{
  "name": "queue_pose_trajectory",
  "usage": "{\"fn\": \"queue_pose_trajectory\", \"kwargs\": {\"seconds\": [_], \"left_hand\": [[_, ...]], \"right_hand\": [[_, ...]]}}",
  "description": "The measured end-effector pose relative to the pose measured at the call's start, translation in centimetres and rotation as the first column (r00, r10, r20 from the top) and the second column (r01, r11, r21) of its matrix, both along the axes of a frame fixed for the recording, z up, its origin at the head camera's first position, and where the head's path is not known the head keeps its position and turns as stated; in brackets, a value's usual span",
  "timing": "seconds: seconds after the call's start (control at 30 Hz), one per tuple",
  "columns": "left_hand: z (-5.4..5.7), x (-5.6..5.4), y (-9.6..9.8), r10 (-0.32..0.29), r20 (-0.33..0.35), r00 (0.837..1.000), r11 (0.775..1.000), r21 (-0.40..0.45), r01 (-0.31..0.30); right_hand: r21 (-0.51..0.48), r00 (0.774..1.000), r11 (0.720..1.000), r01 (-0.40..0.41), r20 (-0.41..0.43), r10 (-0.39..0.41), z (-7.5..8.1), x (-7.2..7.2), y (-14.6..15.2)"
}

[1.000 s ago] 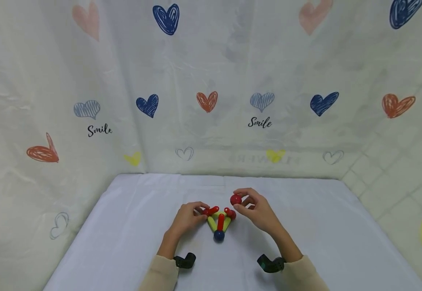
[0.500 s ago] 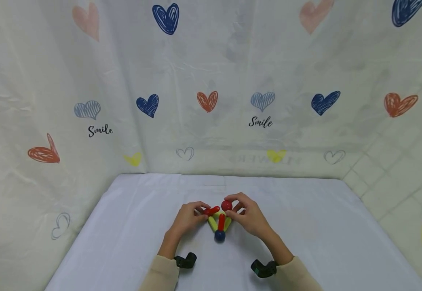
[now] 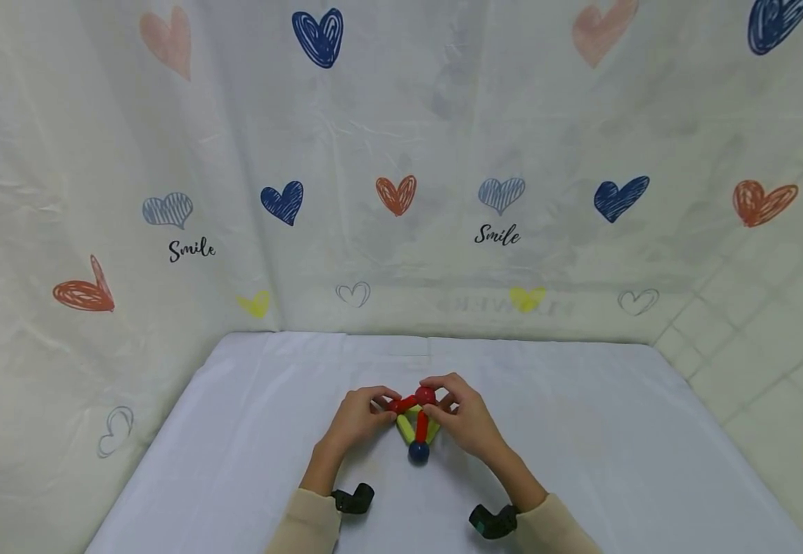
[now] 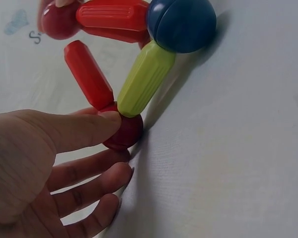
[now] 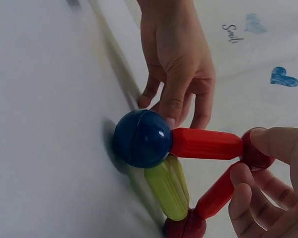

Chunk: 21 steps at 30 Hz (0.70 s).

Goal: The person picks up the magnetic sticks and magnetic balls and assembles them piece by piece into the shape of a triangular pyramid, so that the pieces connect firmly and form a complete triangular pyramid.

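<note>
A small frame of toy building balls and sticks stands on the table. Its base has yellow-green sticks (image 4: 145, 79), a blue ball (image 3: 418, 451) at the near corner and red balls at the others. Red sticks (image 5: 206, 144) slant up from the corners. My left hand (image 3: 358, 415) pinches the left corner's red ball (image 4: 126, 131) between thumb and fingers. Above the frame, my right hand (image 3: 467, 417) pinches another red ball (image 3: 425, 395), against the upper end of the blue corner's stick. In the left wrist view, the left corner's red stick (image 4: 88, 74) ends just short of this ball.
A white cloth covers the table (image 3: 581, 431). Behind it hangs a pale curtain (image 3: 443, 138) printed with hearts and words. Dark wrist cameras (image 3: 354, 498) sit on both wrists, close over the tabletop.
My right hand has brought the red ball leftward and down onto the frame's red stick ends. My left hand keeps its pinch on the left corner ball, almost unmoved.
</note>
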State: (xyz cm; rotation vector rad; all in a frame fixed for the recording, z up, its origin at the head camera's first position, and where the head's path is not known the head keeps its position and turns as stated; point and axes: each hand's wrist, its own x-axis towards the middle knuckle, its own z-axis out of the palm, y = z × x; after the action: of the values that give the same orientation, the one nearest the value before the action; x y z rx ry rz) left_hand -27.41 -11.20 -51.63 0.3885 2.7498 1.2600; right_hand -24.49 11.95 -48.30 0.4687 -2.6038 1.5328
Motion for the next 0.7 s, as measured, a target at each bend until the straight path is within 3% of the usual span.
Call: {"fn": "queue_pose_trajectory", "kwargs": {"seconds": [0.7], "left_hand": [[-0.16, -0.21, 0.11, -0.014, -0.014, 1.0, 1.0, 0.018, 0.014]], "right_hand": [[0.076, 0.991, 0.989, -0.13, 0.047, 0.127, 0.02, -0.15, 0.32]]}}
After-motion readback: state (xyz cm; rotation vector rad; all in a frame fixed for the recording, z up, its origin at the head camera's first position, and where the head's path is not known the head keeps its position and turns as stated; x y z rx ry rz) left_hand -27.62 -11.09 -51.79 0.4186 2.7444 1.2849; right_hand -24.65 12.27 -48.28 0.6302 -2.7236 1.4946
